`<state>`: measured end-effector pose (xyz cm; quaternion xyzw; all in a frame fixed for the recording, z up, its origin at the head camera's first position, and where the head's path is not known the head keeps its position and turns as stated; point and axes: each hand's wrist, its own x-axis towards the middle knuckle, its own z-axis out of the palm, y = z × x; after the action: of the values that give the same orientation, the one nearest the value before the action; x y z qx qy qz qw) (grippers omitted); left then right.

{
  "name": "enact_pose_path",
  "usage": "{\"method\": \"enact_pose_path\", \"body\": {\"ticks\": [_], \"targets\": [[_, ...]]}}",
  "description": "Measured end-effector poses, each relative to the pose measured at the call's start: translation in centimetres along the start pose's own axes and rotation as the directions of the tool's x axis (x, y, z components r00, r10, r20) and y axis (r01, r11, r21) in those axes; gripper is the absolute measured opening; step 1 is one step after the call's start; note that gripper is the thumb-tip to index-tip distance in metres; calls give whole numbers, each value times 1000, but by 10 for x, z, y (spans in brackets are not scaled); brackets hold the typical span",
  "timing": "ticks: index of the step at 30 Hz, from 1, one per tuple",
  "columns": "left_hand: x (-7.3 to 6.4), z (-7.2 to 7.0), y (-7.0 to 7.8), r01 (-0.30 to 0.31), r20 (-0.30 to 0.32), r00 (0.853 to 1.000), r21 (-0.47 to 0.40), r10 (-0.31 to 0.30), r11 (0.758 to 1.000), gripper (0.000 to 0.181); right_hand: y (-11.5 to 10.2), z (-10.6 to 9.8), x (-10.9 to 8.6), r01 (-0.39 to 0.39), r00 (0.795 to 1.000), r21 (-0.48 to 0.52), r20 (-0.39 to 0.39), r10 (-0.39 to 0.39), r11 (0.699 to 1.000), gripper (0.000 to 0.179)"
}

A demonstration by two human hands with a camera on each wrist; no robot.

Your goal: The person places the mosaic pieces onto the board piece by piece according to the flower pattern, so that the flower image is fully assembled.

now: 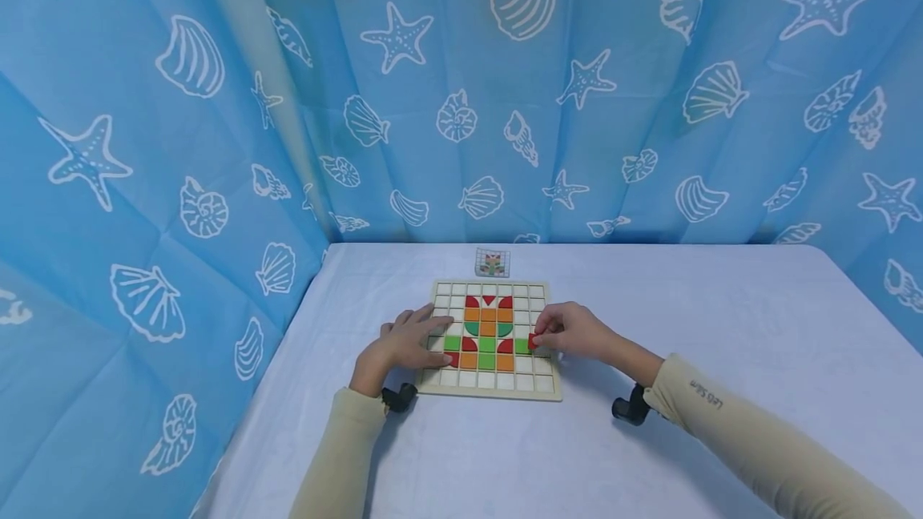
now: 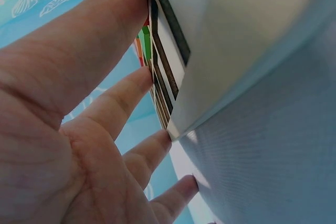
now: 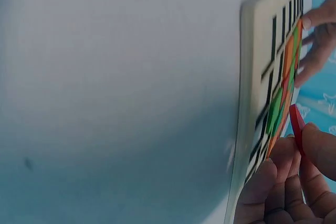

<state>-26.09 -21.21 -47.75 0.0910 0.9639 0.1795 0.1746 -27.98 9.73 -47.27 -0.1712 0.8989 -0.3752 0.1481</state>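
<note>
A square pale wooden grid board [image 1: 490, 394] lies on the table, with red, orange and green tiles set in its middle cells. My right hand [image 1: 577, 332] pinches a red tile [image 3: 296, 126] between thumb and finger over the board's right side, beside a light green tile [image 1: 522, 346]. In the right wrist view that tile stands tilted off the surface. My left hand [image 1: 407, 341] rests spread on the board's left edge. Its thumb touches a red tile [image 1: 452, 359] in the lower left of the pattern and partly covers it.
Behind the board stands a small card [image 1: 493, 263] with a coloured pattern on a grid. A white cloth [image 1: 649, 455] covers the table. Blue curtains [image 1: 461, 158] with shells and starfish hang at the back and left. Each wrist carries a black camera mount [image 1: 631, 405].
</note>
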Motion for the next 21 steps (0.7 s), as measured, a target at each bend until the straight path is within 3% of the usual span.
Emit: {"method": "enact_pose_path", "body": {"ticks": [21], "targets": [[-1, 0, 1, 8, -2, 1000, 4, -8, 1000, 74, -8, 22, -3, 49, 994, -100, 105, -38, 994, 7]]}}
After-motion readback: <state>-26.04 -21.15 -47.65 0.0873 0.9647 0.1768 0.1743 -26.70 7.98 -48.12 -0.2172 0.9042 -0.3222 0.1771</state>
